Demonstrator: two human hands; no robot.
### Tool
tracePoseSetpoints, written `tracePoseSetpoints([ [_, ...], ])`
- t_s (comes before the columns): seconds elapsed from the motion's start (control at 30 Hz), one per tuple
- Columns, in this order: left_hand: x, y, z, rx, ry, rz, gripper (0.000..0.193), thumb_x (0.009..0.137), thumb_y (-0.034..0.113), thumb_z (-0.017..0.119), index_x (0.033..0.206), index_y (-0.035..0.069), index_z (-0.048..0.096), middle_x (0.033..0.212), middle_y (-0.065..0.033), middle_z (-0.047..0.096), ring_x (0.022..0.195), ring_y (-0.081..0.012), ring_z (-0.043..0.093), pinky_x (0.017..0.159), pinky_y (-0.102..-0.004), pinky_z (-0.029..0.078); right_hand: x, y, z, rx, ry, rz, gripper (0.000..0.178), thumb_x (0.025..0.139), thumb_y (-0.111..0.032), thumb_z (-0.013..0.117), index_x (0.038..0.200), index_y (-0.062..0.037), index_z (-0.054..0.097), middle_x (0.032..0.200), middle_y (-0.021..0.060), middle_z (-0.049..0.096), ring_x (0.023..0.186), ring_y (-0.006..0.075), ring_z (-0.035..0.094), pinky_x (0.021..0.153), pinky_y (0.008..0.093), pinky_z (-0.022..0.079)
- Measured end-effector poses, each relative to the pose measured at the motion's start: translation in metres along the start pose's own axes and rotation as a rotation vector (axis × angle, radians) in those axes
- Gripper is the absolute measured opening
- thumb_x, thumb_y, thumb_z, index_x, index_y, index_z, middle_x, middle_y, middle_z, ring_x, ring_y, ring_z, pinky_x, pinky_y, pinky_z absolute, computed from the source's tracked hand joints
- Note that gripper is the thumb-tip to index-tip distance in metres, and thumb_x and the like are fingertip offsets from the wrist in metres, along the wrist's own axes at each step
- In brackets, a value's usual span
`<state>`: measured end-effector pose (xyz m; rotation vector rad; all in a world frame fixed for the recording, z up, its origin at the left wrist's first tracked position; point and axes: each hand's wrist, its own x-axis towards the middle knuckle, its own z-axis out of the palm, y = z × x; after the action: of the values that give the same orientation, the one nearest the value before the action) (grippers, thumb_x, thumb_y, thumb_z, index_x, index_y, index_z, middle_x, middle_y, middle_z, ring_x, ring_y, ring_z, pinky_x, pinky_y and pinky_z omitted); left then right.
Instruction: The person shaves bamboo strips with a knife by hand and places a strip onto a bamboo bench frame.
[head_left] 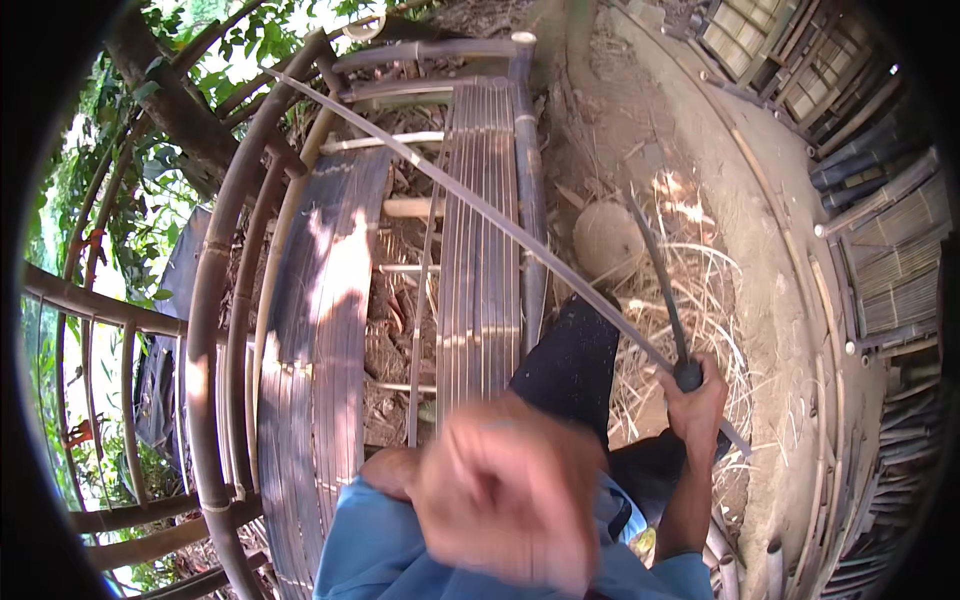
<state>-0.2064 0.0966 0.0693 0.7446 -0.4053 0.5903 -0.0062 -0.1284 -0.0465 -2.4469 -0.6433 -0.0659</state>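
Observation:
My right hand [697,405] is closed around the dark handle of a long knife [660,270], whose narrow blade points away from me. A long, flat bamboo strip [480,206] crosses the view from the far left down to the right. Its near end passes at my right hand, by the thumb, and sticks out below. Whether the fingers also pinch the strip cannot be made out. Close to the camera, in front of my blue shirt, my left hand [505,490] is raised and smeared by motion. Its fingers look bent, but what they hold, if anything, is unclear.
A slatted bamboo bench [480,230] with gaps lies ahead, beside a bamboo railing [210,270] on the left. A round wood block [608,240] stands on the earth floor, near pale shavings [700,300]. Bamboo poles and wall panels [880,270] line the right side.

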Motion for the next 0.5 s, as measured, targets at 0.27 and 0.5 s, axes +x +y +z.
tracePoseSetpoints([
  [0.27,0.038,-0.009,-0.27,0.344,1.059,-0.298,0.041,0.109,0.041,0.042,0.126,0.004,0.047,0.116,-0.0229,0.058,0.105,-0.0349,0.065,0.096,-0.049,0.052,-0.008,-0.02,-0.01,0.08,0.029,0.005,0.034,0.075,-0.011,0.087,0.094,-0.0009,0.06,0.074,0.0116,0.063,0.065,0.0246,0.059,0.066,0.0376,0.05],
  [0.5,0.14,-0.007,-0.209,-0.147,0.55,0.133,0.032,0.105,0.042,0.054,0.118,0.013,0.052,0.106,-0.0197,0.055,0.095,-0.0376,0.065,0.1,-0.0576,0.056,0.023,0.017,-0.009,0.108,0.181,0.004,0.035,0.078,-0.009,0.086,0.099,0.0005,0.06,0.087,0.0153,0.068,0.077,0.0305,0.066,0.074,0.0411,0.052],
])
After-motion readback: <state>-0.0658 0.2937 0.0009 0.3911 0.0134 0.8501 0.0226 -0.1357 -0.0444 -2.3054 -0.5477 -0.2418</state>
